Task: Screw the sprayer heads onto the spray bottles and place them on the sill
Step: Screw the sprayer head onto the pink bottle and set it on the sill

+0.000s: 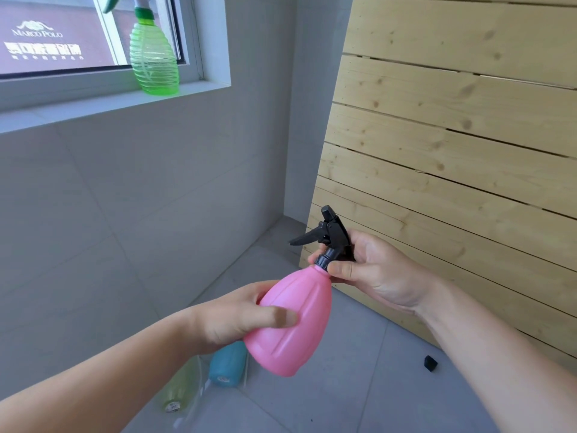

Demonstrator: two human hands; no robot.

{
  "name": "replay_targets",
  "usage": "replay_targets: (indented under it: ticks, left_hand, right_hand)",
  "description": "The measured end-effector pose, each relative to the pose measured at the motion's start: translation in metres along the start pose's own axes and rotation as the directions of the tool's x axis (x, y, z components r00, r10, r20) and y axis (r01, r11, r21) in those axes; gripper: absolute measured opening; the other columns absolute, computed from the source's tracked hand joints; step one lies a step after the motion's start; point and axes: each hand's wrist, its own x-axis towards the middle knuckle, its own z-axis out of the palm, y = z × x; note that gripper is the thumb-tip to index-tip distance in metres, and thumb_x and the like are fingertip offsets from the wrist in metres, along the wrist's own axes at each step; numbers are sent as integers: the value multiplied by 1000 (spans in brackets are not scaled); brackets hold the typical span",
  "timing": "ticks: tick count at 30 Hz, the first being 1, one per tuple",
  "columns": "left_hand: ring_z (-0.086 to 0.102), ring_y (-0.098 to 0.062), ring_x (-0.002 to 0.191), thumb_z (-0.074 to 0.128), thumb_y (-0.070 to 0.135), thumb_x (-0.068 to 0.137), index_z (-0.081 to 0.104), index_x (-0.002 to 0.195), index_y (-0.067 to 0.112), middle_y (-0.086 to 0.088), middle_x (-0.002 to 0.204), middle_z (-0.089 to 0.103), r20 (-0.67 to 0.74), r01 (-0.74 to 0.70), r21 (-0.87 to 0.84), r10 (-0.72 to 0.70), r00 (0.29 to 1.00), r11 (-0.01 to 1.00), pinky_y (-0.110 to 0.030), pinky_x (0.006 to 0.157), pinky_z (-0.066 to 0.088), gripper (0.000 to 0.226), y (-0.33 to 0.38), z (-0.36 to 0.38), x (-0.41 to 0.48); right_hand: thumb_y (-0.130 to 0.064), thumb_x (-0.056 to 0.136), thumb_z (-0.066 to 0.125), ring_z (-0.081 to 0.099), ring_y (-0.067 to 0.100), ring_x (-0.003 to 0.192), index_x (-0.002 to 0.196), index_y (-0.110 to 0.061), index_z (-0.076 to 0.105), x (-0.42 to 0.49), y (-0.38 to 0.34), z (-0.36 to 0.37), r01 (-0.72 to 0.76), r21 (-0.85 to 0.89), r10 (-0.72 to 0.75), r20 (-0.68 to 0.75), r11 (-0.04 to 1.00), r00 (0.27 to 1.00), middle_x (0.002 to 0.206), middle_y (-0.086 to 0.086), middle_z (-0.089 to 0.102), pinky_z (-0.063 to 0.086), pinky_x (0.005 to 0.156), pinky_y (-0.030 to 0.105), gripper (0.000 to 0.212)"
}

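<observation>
My left hand [237, 314] grips the body of a pink spray bottle [293, 320], held tilted in mid-air. My right hand [374, 270] is closed around the black sprayer head [331, 239] that sits on the bottle's neck, with fingers at the collar. A green spray bottle [153, 57] with its green and white sprayer head on stands upright on the white window sill [93, 104] at the upper left.
On the grey tiled floor below my hands lie a blue bottle [225, 364] and a pale yellow-green bottle [178, 389]. A small black part [431, 362] lies on the floor to the right. A slatted wooden panel [452, 135] leans against the right wall.
</observation>
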Motion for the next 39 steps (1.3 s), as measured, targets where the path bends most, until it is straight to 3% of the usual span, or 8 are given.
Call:
replay_targets:
  ticks: [5,8,15,21,24,30,35,39]
  left_hand:
    - [74,-22,108,90,52,51,59,124,32,-1,118,72,-253,37,177,10,967,983,-52,91,64,82,9,11,4]
    - [75,-18,109,89,59,50,56,127,35,1,123,71,-215,103,116,-76,974,988,-48,91,65,87,10,13,6]
    - [79,-13,94,82,58,58,63,125,36,1,119,75,-217,63,-32,-69,974,997,-34,71,66,73,12,16,7]
    - [75,-17,107,80,70,54,57,131,37,4,124,71,-271,97,13,-90,958,995,-40,82,68,87,6,21,9]
    - [77,-24,107,74,62,64,63,129,36,-2,124,75,-178,129,-104,-146,973,986,-38,77,66,71,7,21,7]
    - [80,-19,87,90,66,46,62,119,30,-3,114,74,-350,85,-15,-85,933,996,-31,59,61,86,6,22,11]
    - [78,-30,102,76,64,61,69,120,29,-6,121,75,-202,161,-214,-205,958,963,-47,81,65,69,3,24,15]
    - [80,-20,88,88,54,55,60,126,23,-8,125,70,-208,135,-182,-172,963,974,-37,67,64,82,3,23,15]
  right_hand:
    - [-2,88,69,68,20,86,104,1,63,7,12,6,7,-95,-31,-252,995,967,92,10,69,60,83,35,17]
    - [-10,85,75,69,20,83,96,-8,69,12,21,11,-19,-56,-1,-326,998,945,87,6,71,60,85,40,13]
    - [-12,86,74,70,16,73,92,-8,72,16,20,9,-10,244,92,-327,970,941,78,3,74,57,68,27,7]
    - [-14,85,76,71,14,74,88,-12,75,18,27,14,-15,224,96,-354,974,930,78,2,74,57,67,27,4]
    - [-19,81,77,69,14,75,81,-19,78,19,27,16,-17,196,84,-334,980,939,77,0,74,57,70,29,1]
    - [-18,85,76,70,15,74,91,-16,76,16,28,12,-12,212,85,-337,977,938,80,-1,75,56,67,28,7]
    - [-25,80,78,68,15,73,89,-16,75,16,26,12,-31,163,86,-345,986,935,80,0,74,55,68,29,13]
    - [-31,73,79,68,14,70,84,-19,76,15,25,11,-36,155,88,-341,987,936,78,0,74,54,64,27,16]
